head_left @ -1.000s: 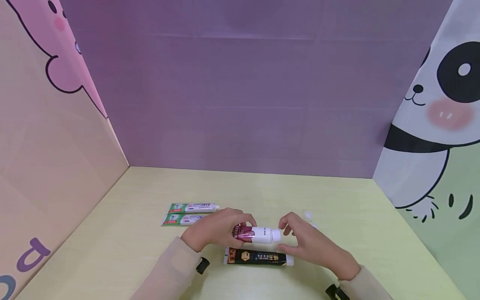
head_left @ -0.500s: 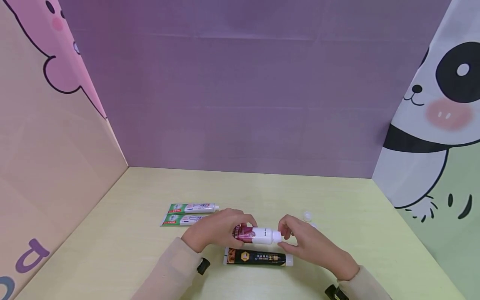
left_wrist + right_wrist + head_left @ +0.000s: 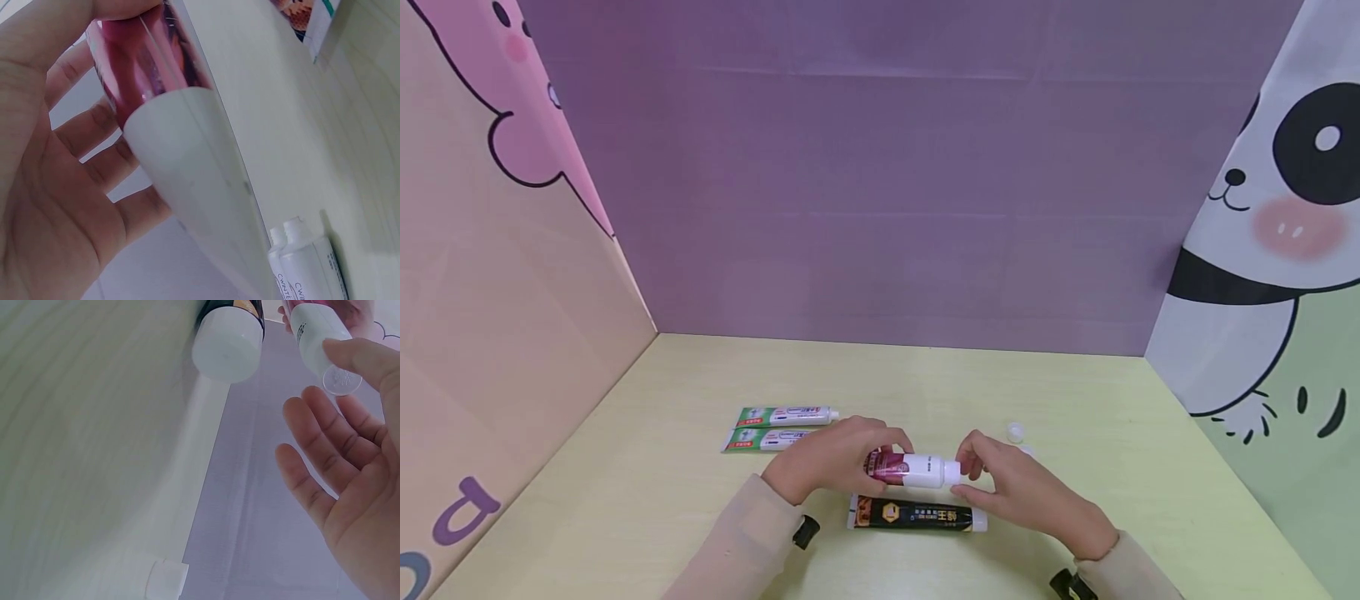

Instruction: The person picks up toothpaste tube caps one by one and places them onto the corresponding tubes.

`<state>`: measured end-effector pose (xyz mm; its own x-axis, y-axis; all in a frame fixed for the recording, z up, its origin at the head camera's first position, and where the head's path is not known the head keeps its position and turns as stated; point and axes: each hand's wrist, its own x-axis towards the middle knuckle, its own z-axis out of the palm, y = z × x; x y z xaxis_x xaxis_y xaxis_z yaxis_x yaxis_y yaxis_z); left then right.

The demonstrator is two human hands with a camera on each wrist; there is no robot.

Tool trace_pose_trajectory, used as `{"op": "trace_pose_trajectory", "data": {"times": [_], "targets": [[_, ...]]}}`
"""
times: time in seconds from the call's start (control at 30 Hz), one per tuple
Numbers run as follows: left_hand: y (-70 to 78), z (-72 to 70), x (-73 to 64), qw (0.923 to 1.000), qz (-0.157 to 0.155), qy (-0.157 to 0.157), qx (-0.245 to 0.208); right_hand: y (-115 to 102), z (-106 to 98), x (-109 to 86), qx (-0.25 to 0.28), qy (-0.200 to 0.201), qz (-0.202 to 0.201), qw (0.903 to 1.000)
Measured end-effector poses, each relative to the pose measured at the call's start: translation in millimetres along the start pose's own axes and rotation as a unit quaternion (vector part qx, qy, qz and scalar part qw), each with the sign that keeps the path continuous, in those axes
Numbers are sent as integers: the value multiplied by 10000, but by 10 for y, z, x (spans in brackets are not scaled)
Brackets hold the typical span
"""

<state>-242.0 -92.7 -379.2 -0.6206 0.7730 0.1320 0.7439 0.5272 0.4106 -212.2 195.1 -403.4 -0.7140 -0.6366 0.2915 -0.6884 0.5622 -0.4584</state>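
My left hand grips a maroon-and-white toothpaste tube by its maroon end, thumb on the near side. The tube lies level above the table, its white cap pointing right. At that cap, my right hand pinches with thumb and curled index finger. In the right wrist view the thumb lies against the cap end, and the other fingers spread loosely below. The left palm hides the tube's tail in the head view. Just in front lies a black toothpaste tube with a white cap.
Two green-and-white toothpaste tubes lie side by side at the left, uncapped nozzles pointing right. Small white caps sit behind my right hand. A purple backdrop closes off the table's far edge, with printed panels on both sides.
The right thumb and index finger, slightly apart from the cap a second ago, have closed in on it. The left hand and the tube have hardly moved.
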Motion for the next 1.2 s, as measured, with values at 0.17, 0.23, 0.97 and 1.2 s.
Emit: {"op": "trace_pose_trajectory", "data": {"times": [0.17, 0.23, 0.97, 1.2], "targets": [[-12, -5, 2, 10000, -11, -1, -17, -10, -12, -2, 138, -206, 206, 9995], [-12, -10, 5, 10000, -60, -36, -33, -14, -18, -2, 194, -286, 256, 9991], [-4, -2, 9, 10000, 2, -11, 62, 19, 25, 32, 160, -644, 699, 9953], [-11, 8, 5, 10000, -25, -21, -22, 25, 11, 12, 166, -615, 488, 9968]]}}
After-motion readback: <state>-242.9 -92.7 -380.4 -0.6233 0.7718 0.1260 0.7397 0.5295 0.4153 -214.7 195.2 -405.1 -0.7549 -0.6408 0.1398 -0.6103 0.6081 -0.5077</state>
